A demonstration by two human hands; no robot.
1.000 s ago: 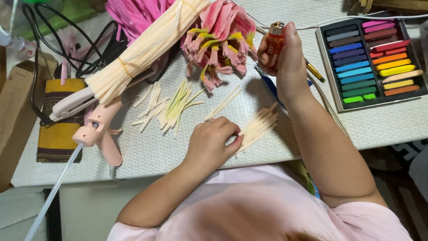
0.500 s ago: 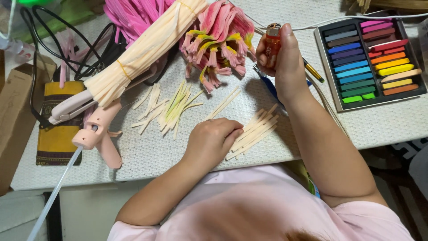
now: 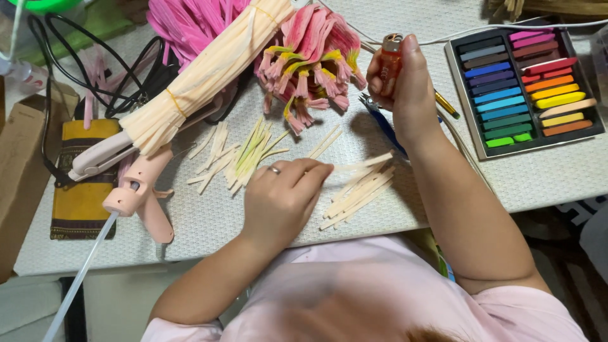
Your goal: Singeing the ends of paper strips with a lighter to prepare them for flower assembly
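Shifted slightly toward the cream strips (image 3: 358,190) — left hand (image 3: 282,196) now pinching one flat, right hand (image 3: 405,85) gripping orange lighter (image 3: 391,63) upright above them — flame risk to strips and nearby pink paper flowers (image 3: 313,60).

You are sitting at a home craft table (image 3: 557,183), covered with a pale textured mat, not a factory bench. What shows it: a pink hot glue gun (image 3: 136,199) with a glue stick in it, a tray of pastel chalks (image 3: 522,85) in rainbow order, bundles of pink and cream paper strips (image 3: 209,69), and a cluster of half-made paper flower pieces (image 3: 313,60) tinted pink and yellow. Black cables (image 3: 82,69) trail across the mat, a cardboard box (image 3: 22,171) stands at the edge, and a small yellow pouch (image 3: 79,196) lies nearby.
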